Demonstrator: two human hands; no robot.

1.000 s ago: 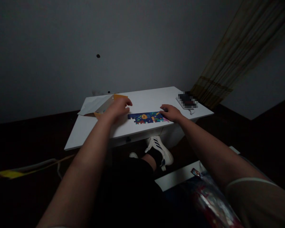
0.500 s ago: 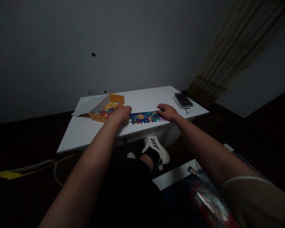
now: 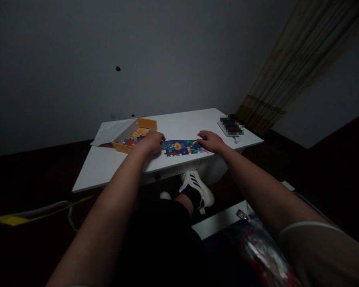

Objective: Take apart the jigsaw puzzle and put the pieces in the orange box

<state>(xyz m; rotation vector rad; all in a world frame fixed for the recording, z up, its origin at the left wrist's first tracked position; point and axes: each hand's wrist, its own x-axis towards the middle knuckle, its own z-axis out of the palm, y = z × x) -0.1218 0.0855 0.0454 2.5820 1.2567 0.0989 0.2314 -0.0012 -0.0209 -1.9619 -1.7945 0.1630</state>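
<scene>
A strip of joined jigsaw puzzle pieces [image 3: 178, 147], mostly dark blue with a round orange shape and colourful patches, lies near the table's front edge. At its left end, my left hand [image 3: 154, 142] is closed with the fingertips on a blue puzzle piece [image 3: 163, 146]; the fingers hide part of it. My right hand [image 3: 211, 141] rests on the strip's right end, fingers stretched out and thumb apart, touching the pieces. Just left of my left hand stands an open orange box [image 3: 149, 124] with loose puzzle pieces [image 3: 140, 132] inside.
The white table [image 3: 185, 121] stands against a grey wall. A white sheet-like flap [image 3: 112, 133] lies by the box. A blurred-out dark item [image 3: 231, 125] is at the table's right end. Below are my white shoe [image 3: 197, 185] and a container with a shiny plastic package [image 3: 263, 251].
My left hand has shifted slightly left, showing a little more of the strip's left end. My right hand and the strip stay in place.
</scene>
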